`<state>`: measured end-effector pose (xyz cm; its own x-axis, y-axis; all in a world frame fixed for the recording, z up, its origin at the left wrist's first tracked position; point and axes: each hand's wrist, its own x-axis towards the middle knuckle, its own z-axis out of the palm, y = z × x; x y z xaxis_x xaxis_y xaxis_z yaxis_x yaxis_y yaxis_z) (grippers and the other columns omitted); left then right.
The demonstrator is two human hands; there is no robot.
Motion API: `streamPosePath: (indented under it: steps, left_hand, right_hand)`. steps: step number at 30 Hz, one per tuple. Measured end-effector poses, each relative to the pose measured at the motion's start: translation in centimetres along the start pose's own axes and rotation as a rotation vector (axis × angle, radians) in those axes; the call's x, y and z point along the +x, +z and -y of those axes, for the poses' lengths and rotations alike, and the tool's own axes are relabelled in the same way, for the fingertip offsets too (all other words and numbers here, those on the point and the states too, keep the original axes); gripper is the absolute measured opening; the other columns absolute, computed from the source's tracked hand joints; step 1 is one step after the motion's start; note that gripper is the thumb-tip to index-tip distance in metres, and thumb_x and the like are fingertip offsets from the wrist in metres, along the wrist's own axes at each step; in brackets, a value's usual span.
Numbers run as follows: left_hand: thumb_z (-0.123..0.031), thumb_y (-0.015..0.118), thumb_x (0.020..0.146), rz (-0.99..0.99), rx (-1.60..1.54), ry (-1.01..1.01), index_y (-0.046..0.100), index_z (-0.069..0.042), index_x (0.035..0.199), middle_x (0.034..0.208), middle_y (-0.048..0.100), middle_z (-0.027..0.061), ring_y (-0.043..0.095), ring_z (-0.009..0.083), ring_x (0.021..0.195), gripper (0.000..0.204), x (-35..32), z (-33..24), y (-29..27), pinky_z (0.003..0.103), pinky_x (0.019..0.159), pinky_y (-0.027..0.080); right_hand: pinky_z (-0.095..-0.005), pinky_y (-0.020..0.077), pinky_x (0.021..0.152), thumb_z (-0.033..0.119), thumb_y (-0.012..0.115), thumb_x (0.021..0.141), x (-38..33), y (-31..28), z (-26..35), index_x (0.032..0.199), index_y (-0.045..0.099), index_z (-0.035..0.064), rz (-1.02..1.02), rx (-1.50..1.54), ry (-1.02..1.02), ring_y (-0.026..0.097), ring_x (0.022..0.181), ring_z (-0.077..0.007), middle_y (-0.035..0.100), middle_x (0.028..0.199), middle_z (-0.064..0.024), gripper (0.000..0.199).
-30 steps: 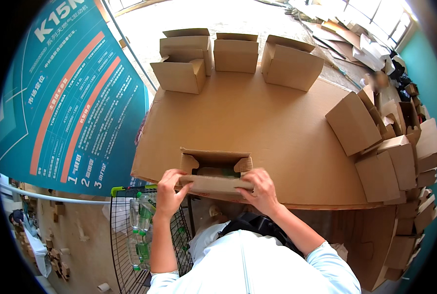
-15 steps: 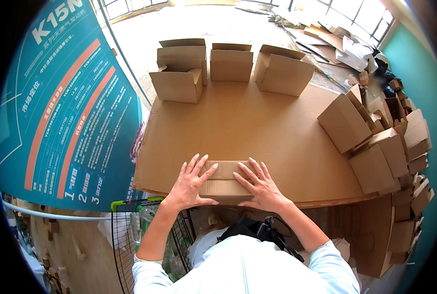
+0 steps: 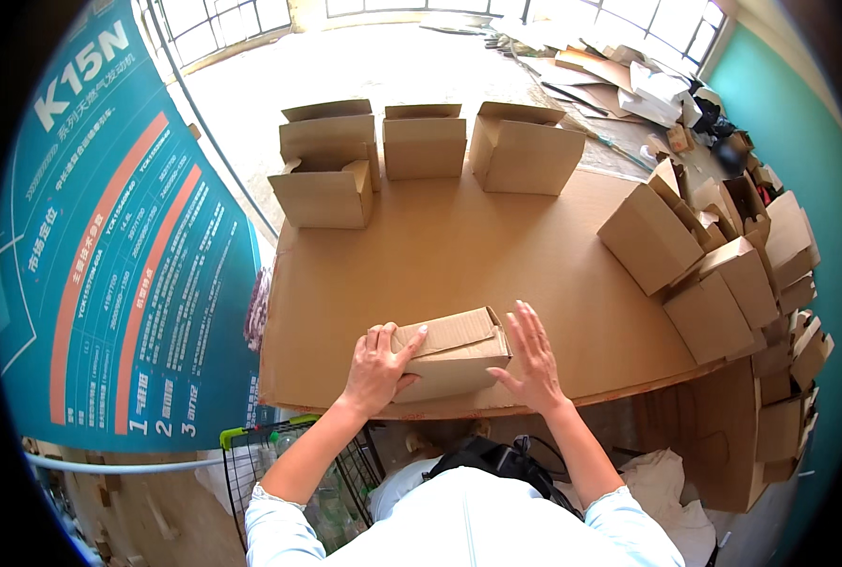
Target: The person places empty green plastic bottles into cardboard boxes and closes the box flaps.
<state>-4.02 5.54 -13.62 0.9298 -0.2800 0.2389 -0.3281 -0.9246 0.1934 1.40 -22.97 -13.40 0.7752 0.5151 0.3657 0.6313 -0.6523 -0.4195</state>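
While flat-closed, one box [image 3: 451,354] under two hands [image 3: 375,370]; four open boxes [image 3: 425,142] beyond

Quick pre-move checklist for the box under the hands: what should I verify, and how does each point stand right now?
1. Left hand flat on the cardboard box: ok.
2. Right hand against the box's right end: ok.
3. Top flaps folded down: ok, though one edge sits slightly raised.
4. Box fully on the cardboard-covered table: ok, near the front edge.
5. Flaps taped: cannot tell.
6. Space ahead, before the open boxes: ok.
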Motion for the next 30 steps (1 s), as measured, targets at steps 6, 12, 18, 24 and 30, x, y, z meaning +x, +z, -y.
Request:
streamPosePath:
  steps: [6,12,18,24,30]
  left_hand:
    - [-0.028,0.084,0.064,-0.076,0.060,0.053,0.046,-0.026,0.144,0.125,0.046,0.0172,0.045,0.0326,0.117,0.089,5.3,2.6,2.2,0.047,0.095,0.043]
    - [-0.032,0.085,0.065,-0.104,0.198,0.046,0.035,-0.031,0.149,0.127,0.046,0.0163,0.046,0.0306,0.117,0.098,17.2,9.5,5.9,0.044,0.094,0.044]
    - [-0.038,0.086,0.064,-0.148,0.406,-0.046,0.024,-0.036,0.152,0.127,0.049,0.0142,0.048,0.0303,0.117,0.108,27.8,16.2,8.4,0.046,0.094,0.044]
    - [-0.038,0.084,0.065,-0.137,0.442,-0.075,0.022,-0.038,0.153,0.132,0.049,0.0155,0.047,0.0325,0.123,0.107,32.2,19.7,9.8,0.048,0.099,0.041]
    - [-0.037,0.083,0.066,-0.131,0.468,-0.085,0.036,-0.024,0.148,0.137,0.049,0.0114,0.044,0.0315,0.129,0.096,33.8,19.4,9.3,0.044,0.104,0.040]
  right_hand:
    - [-0.0465,0.0241,0.117,0.026,0.068,0.086,-5.3,1.9,-7.3,0.150,0.030,0.0082,-0.014,-0.091,0.256,0.023,0.144,-0.0376,0.025,0.156,-0.0193,0.076]
    - [-0.0506,0.0210,0.117,0.029,0.064,0.086,-9.2,6.3,-11.0,0.146,0.037,0.0071,0.100,-0.300,0.333,0.026,0.142,-0.0375,0.030,0.153,-0.0206,0.069]
    - [-0.0513,0.0207,0.117,0.031,0.063,0.085,-8.5,5.6,-10.9,0.143,0.043,0.0084,0.134,-0.295,0.360,0.028,0.142,-0.0358,0.034,0.152,-0.0188,0.065]
    - [-0.0506,0.0207,0.117,0.032,0.062,0.084,-8.6,5.6,-11.0,0.142,0.046,0.0101,0.144,-0.279,0.379,0.029,0.142,-0.0345,0.037,0.151,-0.0173,0.064]
    - [-0.0504,0.0207,0.117,0.032,0.061,0.086,-8.6,4.7,-10.5,0.142,0.045,0.0095,0.149,-0.268,0.403,0.029,0.142,-0.0344,0.037,0.151,-0.0178,0.063]
